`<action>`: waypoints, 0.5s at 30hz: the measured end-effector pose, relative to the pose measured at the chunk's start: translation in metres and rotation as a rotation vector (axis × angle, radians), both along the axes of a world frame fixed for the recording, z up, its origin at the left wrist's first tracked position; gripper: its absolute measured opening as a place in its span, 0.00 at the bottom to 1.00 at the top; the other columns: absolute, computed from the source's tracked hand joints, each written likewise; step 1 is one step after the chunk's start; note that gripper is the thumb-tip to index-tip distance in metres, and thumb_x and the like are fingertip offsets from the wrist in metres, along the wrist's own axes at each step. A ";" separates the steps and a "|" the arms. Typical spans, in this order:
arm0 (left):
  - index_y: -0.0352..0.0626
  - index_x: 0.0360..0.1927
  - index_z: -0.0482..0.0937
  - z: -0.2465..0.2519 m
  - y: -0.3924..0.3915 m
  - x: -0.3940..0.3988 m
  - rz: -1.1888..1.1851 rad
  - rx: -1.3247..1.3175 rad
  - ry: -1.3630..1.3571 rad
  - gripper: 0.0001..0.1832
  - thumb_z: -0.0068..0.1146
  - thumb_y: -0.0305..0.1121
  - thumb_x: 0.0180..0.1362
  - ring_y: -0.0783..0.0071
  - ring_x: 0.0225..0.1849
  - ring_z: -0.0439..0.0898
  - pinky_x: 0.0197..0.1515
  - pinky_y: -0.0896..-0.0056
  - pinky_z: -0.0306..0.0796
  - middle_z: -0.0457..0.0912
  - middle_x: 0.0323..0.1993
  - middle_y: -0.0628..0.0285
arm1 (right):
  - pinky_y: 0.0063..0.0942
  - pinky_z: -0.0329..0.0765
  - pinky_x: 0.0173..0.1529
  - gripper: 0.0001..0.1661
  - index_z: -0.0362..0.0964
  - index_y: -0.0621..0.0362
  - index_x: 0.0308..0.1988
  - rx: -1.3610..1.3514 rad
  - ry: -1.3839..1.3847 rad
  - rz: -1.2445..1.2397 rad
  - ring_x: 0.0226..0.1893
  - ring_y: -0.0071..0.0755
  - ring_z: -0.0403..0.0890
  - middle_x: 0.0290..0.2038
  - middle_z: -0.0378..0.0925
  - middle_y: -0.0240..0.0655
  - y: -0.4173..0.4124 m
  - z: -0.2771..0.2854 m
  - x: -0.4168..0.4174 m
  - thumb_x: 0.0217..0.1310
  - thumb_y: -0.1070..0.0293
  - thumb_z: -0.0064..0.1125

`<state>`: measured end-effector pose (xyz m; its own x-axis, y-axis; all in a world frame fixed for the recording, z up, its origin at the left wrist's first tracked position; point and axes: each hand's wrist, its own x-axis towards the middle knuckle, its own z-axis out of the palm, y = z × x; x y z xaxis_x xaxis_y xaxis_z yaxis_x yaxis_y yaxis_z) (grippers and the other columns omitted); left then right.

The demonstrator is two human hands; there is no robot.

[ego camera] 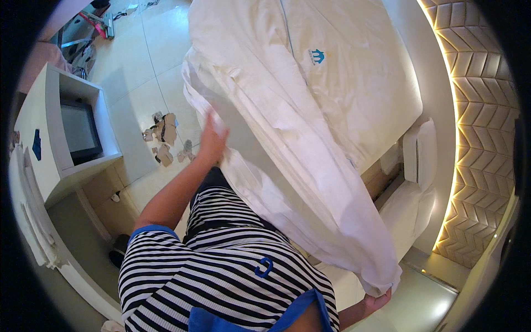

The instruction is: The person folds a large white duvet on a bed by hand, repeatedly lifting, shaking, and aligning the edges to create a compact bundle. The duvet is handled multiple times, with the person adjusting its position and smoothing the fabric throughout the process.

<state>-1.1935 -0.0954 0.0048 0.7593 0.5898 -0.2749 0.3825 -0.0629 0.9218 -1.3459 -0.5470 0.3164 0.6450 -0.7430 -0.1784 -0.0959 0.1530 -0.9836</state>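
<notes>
A large white fabric cover (286, 137) spreads over the bed in front of me, its near side gathered in long folds. My left hand (213, 141) is blurred, with the loose hem running between its thumb and fingers. At lower right, my right hand (376, 302) pinches a bunched corner of the same cover, held up beside my body. Between the two hands the hem sags along my striped shirt (224, 265). Farther up lies a flat white section bearing a teal printed logo (318, 57) and a thin blue line.
White folded bedding (420, 153) sits by the lit, padded headboard (477, 103). Torn brown scraps (164, 133) litter the tiled floor (128, 99). At left stands a white cabinet (54, 137) with a dark-framed panel (81, 128) inside. A glossy surface (423, 294) is at lower right.
</notes>
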 end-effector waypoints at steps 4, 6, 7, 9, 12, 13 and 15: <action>0.43 0.35 0.74 -0.040 -0.030 0.008 -0.396 -0.685 0.381 0.19 0.50 0.47 0.47 0.67 0.42 0.70 0.41 0.67 0.63 0.70 0.43 0.58 | 0.44 0.60 0.54 0.26 0.54 0.61 0.53 0.140 -0.025 -0.402 0.52 0.45 0.61 0.52 0.60 0.41 0.041 -0.010 0.016 0.53 0.65 0.35; 0.43 0.38 0.73 -0.040 -0.039 0.017 -0.238 -1.013 0.366 0.27 0.44 0.57 0.47 0.68 0.43 0.68 0.43 0.64 0.61 0.70 0.43 0.60 | 0.44 0.60 0.53 0.27 0.54 0.60 0.53 0.143 -0.013 -0.385 0.52 0.45 0.61 0.52 0.60 0.41 0.034 -0.013 0.006 0.52 0.63 0.36; 0.42 0.37 0.73 -0.038 -0.042 0.025 -0.138 -1.093 0.308 0.30 0.41 0.60 0.47 0.67 0.43 0.68 0.44 0.64 0.60 0.71 0.41 0.60 | 0.45 0.61 0.53 0.27 0.54 0.60 0.53 0.143 -0.008 -0.378 0.52 0.45 0.61 0.52 0.60 0.41 0.029 -0.014 0.000 0.52 0.63 0.36; 0.41 0.37 0.73 -0.029 -0.043 0.043 -0.023 -1.110 0.248 0.33 0.40 0.64 0.46 0.67 0.43 0.68 0.44 0.64 0.60 0.72 0.39 0.60 | 0.45 0.64 0.51 0.28 0.57 0.63 0.50 0.099 0.059 -0.300 0.49 0.46 0.64 0.49 0.63 0.44 0.023 -0.018 -0.015 0.48 0.62 0.39; 0.41 0.37 0.72 -0.032 -0.031 0.070 -0.049 -1.007 0.239 0.26 0.49 0.54 0.45 0.68 0.37 0.72 0.42 0.67 0.63 0.74 0.34 0.60 | 0.45 0.65 0.51 0.30 0.58 0.64 0.50 0.134 0.127 -0.171 0.48 0.46 0.66 0.48 0.64 0.46 0.007 -0.023 -0.036 0.45 0.60 0.42; 0.40 0.37 0.72 -0.037 -0.027 0.071 -0.036 -0.953 0.242 0.24 0.51 0.51 0.45 0.69 0.36 0.72 0.40 0.68 0.64 0.74 0.33 0.60 | 0.45 0.64 0.51 0.31 0.57 0.63 0.50 0.163 0.144 -0.127 0.48 0.46 0.66 0.48 0.64 0.45 0.001 -0.026 -0.042 0.45 0.60 0.42; 0.40 0.37 0.72 -0.044 -0.017 0.072 -0.009 -0.843 0.244 0.21 0.55 0.44 0.44 0.70 0.33 0.73 0.38 0.69 0.66 0.74 0.32 0.61 | 0.46 0.64 0.51 0.30 0.57 0.64 0.50 0.194 0.139 -0.104 0.48 0.47 0.65 0.48 0.64 0.46 -0.012 -0.036 -0.051 0.46 0.61 0.40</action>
